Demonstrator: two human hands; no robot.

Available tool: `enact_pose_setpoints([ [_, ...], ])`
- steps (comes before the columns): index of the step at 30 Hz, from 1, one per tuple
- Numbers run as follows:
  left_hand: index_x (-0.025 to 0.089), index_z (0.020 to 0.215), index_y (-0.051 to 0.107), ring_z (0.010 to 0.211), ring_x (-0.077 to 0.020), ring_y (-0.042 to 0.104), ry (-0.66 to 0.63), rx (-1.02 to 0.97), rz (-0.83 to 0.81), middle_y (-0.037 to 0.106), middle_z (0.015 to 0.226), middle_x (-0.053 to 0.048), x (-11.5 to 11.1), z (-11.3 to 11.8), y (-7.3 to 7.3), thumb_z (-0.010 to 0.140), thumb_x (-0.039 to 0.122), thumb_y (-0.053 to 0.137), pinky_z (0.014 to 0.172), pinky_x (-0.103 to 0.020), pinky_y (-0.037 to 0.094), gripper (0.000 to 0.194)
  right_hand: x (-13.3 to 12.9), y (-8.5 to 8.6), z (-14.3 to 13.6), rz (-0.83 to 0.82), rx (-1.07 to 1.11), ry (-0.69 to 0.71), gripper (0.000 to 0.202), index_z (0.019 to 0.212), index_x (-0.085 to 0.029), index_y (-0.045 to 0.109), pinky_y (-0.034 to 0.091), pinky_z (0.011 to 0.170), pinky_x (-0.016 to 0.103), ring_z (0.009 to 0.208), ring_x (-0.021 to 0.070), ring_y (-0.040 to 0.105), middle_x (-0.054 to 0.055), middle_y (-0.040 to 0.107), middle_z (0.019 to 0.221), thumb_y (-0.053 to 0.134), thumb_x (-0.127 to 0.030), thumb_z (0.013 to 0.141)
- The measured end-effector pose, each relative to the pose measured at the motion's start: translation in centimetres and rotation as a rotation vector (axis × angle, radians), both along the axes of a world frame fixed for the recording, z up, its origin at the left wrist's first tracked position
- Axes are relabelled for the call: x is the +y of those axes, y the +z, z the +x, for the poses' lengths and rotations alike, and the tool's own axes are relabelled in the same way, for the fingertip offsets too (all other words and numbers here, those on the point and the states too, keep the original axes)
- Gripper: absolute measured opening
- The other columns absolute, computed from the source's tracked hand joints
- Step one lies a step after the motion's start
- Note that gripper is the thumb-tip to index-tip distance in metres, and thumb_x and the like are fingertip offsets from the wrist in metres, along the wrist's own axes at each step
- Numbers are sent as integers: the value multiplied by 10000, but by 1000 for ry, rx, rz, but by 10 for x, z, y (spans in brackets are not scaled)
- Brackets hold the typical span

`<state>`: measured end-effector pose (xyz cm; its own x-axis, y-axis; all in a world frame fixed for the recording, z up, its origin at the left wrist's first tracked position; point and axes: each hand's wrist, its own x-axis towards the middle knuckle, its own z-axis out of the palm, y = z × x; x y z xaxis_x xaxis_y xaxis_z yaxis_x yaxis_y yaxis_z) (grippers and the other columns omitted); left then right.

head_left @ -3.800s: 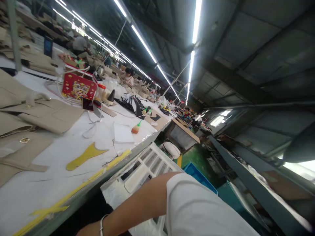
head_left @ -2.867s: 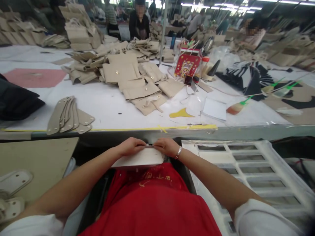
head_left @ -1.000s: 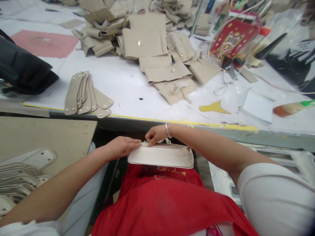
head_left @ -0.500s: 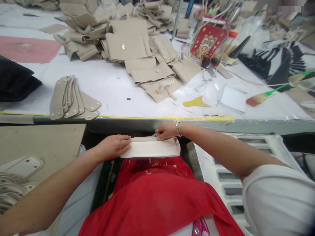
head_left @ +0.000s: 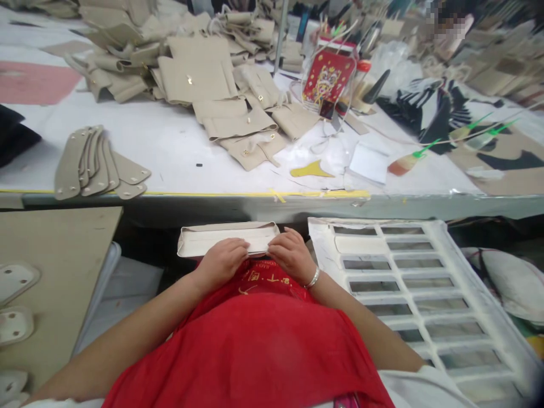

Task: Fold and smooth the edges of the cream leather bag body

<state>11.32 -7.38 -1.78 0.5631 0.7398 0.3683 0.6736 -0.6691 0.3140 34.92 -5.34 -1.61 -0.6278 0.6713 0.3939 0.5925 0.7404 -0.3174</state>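
Note:
A long, narrow cream piece [head_left: 202, 241] with raised beige edges lies across my lap, just below the table edge. My left hand [head_left: 225, 258] is closed on its near edge around the middle, fingertips pressed on the inner face. At the right end, my right hand [head_left: 291, 255], with a silver bracelet at the wrist, grips the near edge between thumb and fingers. Under both hands spreads a red apron [head_left: 255, 340] with gold lettering.
Beyond the white table's edge [head_left: 212, 198] lie beige straps [head_left: 97, 164], piled beige pieces [head_left: 199, 68], a yellow scrap [head_left: 312, 169] and glue brushes [head_left: 403, 163]. A white slatted rack [head_left: 386, 238] stands right; a beige board [head_left: 55, 255] is left.
Both hands have moved to the near edge of the cream piece, and my left hand has slid inward from its left end. The view has shifted to the right.

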Motion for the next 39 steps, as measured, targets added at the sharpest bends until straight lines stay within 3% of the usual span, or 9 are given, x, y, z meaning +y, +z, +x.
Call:
enact_pose_setpoints([
  [5,126,918,643,988,-207,627,34,16,104,693,1018,-103,-6,3,-3,937,168,441,916,-352,506,207,-5,-5,-2,25,-19,-41,180,864,-250,657,231,1105,367,942,137,568,-20,699,917,496,-260,945],
  [9,137,925,639,930,-210,623,52,93,39,687,1000,-94,-1,4,2,933,164,435,828,-345,512,205,-2,-5,-4,42,-18,-96,164,870,-240,646,221,1113,377,935,139,578,-17,702,909,500,-258,943],
  [12,135,936,643,900,-218,611,12,161,-1,683,985,-95,5,4,5,932,165,422,783,-348,496,224,-2,-5,-7,12,-15,-127,149,877,-232,641,192,1130,405,1038,166,570,0,704,938,508,-255,938],
  [19,153,891,657,902,-226,577,55,238,-138,672,996,-83,9,11,16,911,162,443,801,-372,464,216,-6,-3,-17,-54,11,-216,131,849,-226,619,191,1126,439,1139,200,528,16,688,984,516,-250,927],
  [23,180,827,671,1002,-295,540,204,335,-196,631,1081,-97,14,22,32,872,202,512,819,-442,438,166,-12,-4,-25,-63,38,-371,91,877,-215,589,245,1091,463,1162,243,497,75,614,1171,536,-283,908],
  [26,177,818,659,916,-289,554,245,398,-286,626,960,-112,16,26,39,881,217,480,714,-409,429,194,-16,-6,-25,-112,69,-580,304,977,-173,558,379,964,430,1065,280,517,152,588,1120,587,-450,856],
  [29,172,806,632,838,-246,566,231,382,-353,619,861,-91,18,23,38,889,218,455,677,-359,409,201,-18,-8,-20,-428,46,-734,396,828,-189,531,424,749,357,823,251,548,93,590,826,622,-572,783],
  [33,179,771,615,813,-221,566,215,311,-377,618,842,-72,21,16,32,887,241,463,690,-332,407,201,-17,-10,-22,-1029,244,-737,455,560,-206,441,383,600,283,641,184,534,29,522,584,618,-552,798],
  [39,185,771,631,816,-241,577,214,344,-398,617,841,-77,24,18,36,881,235,458,679,-341,410,211,-16,-2,-41,-1450,494,-709,423,631,-167,524,398,428,227,419,113,536,19,580,550,415,-413,956],
])
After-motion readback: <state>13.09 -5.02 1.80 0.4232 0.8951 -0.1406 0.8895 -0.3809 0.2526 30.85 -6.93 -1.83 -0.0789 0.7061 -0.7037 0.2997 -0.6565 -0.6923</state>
